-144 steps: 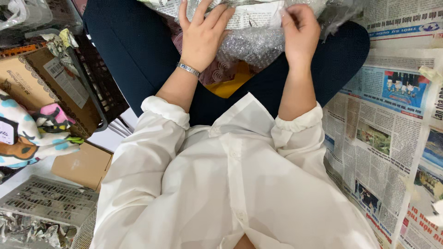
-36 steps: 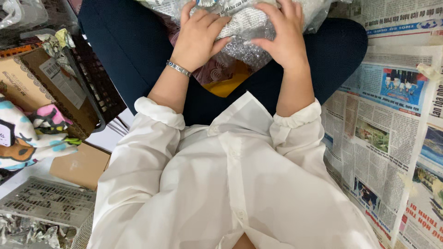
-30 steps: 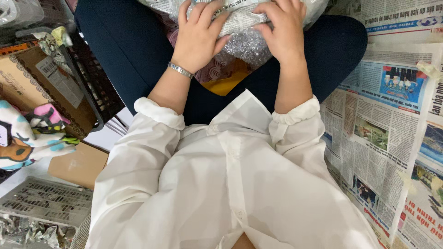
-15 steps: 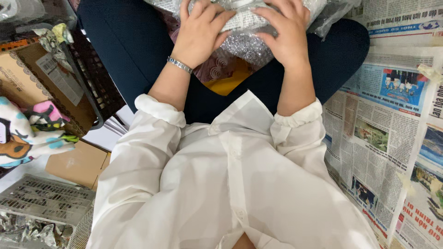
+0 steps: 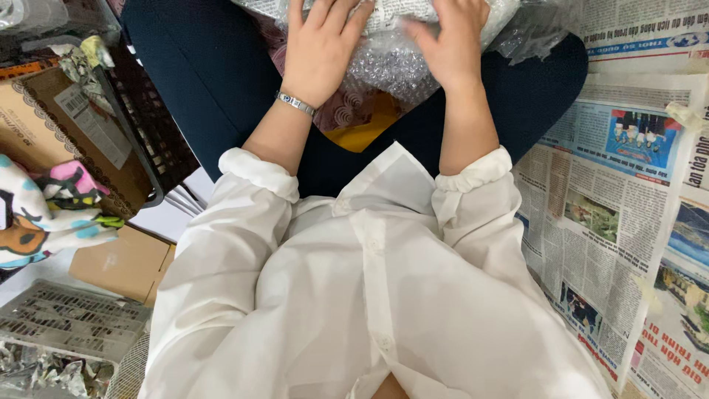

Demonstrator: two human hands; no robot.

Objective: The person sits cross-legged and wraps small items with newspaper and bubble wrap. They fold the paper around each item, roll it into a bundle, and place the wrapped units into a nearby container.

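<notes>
My left hand (image 5: pixel 319 46) lay flat, fingers spread, on the bubble-wrapped bundle (image 5: pixel 391 59) in my lap; my right hand (image 5: pixel 452 41) pressed beside it, fingers curled; on that slick wrap my palms could slip, loosening the newspaper layer (image 5: pixel 395 11).

head cam | looks steeply down | close over lap | single view

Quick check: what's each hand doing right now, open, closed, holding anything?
Left hand: open, fingers spread flat on the bubble-wrapped bundle in the lap.
Right hand: open, palm pressing the same bundle; neither hand grips it.
</notes>
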